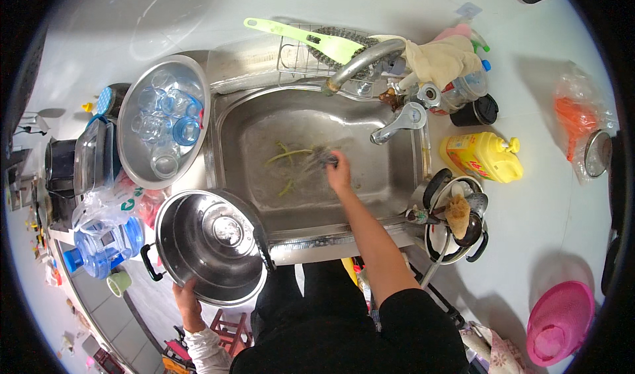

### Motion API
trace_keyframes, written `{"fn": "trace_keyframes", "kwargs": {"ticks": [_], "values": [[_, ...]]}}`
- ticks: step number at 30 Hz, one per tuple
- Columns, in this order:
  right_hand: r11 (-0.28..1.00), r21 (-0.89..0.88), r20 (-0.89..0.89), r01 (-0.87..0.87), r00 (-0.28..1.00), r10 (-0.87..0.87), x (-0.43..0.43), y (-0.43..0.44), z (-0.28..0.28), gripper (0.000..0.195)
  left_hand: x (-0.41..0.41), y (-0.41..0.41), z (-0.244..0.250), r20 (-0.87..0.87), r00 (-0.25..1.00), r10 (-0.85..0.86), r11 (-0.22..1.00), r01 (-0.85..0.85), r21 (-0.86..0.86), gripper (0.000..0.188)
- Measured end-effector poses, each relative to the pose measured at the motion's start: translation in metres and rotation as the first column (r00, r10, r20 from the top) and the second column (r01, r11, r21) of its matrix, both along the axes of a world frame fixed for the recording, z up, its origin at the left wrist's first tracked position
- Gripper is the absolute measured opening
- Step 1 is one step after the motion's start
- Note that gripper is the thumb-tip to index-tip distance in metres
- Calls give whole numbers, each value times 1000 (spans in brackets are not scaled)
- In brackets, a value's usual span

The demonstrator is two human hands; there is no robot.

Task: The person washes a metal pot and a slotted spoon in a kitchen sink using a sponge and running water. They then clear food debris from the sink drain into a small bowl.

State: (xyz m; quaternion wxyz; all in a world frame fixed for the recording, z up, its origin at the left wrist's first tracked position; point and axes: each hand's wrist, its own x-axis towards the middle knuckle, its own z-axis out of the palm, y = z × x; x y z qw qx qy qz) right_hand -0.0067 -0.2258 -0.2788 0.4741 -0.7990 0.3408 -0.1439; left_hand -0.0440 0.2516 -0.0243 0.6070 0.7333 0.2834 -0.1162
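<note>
My right hand [340,171] reaches down into the stainless steel sink [387,175], gripping a dark grey scourer [325,158] blurred by motion. Just left of it, yellow-green vegetable scraps [285,154] lie on the sink floor. At the lower left, my left hand [187,297], below a white sleeve, grips the near rim of a large stainless steel pot [208,255]. This pot has black handles, is tilted so that its inside shows, and looks bare within. Its far side overlaps the sink's left front corner. A curved metal faucet [364,63] hangs over the back of the sink.
A steel basin [130,145] of glasses stands left of the sink, above a blue water jug [101,247]. Behind, a wire rack [292,58] carries a green-handled brush [297,35]. Rightward are a yellow detergent bottle [478,155], a utensil-filled pot [441,247] and a pink basket [560,319].
</note>
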Motion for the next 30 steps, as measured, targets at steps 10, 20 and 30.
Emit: {"fn": "trace_keyframes", "kwargs": {"ticks": [10,20,30], "values": [[923,-380,-405,58,887,-222,-9,-36,28,62,14,3,14,14,999,35,998,-34,-54,28],[982,-191,76,1,997,14,-55,-34,43,24,-1,-11,24,80,995,66,982,-50,-180,40],[834,-529,213,-160,926,313,-107,57,152,11,-152,113,-19,62,966,253,962,-244,-118,49]]}}
